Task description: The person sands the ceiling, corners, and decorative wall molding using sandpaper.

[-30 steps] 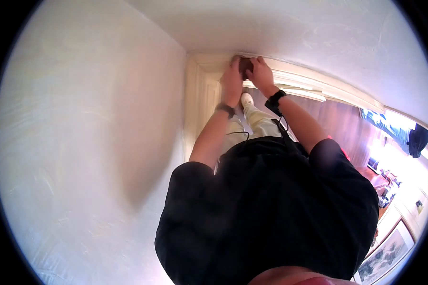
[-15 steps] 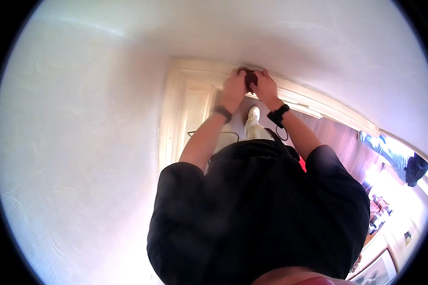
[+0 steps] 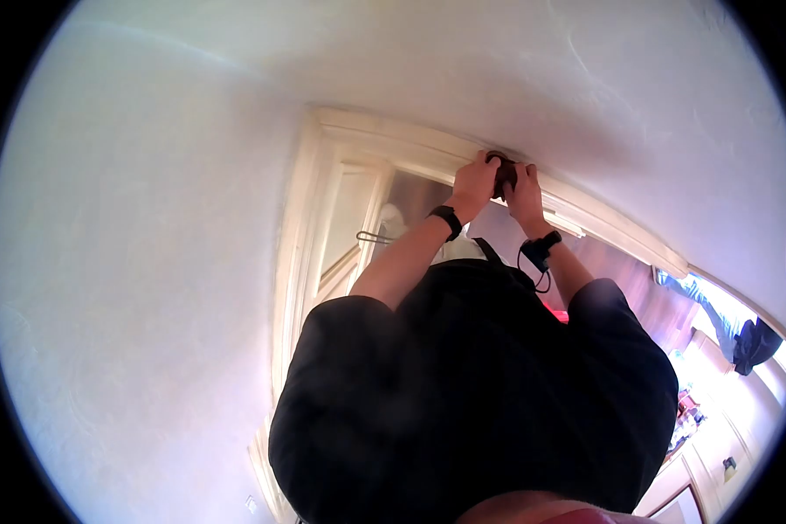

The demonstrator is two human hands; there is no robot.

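Observation:
Both of my hands reach up to the cream moulding that runs along the wall top. Between them is a dark brown object, too small to name, close against the moulding. My left hand has its fingers wrapped on its left side. Gripping the right side, my right hand has its fingers bent round the edge. A black band circles my left wrist, and a black device with a cable is on my right wrist.
A pale wall fills the left side. Below the moulding stands a cream door frame. On the right hang blue jeans and a black item. A picture frame shows at the lower right.
Both hands and the brown object have shifted right along the moulding. The view has moved too, with more of the door frame showing on the left and the shoe now less clear.

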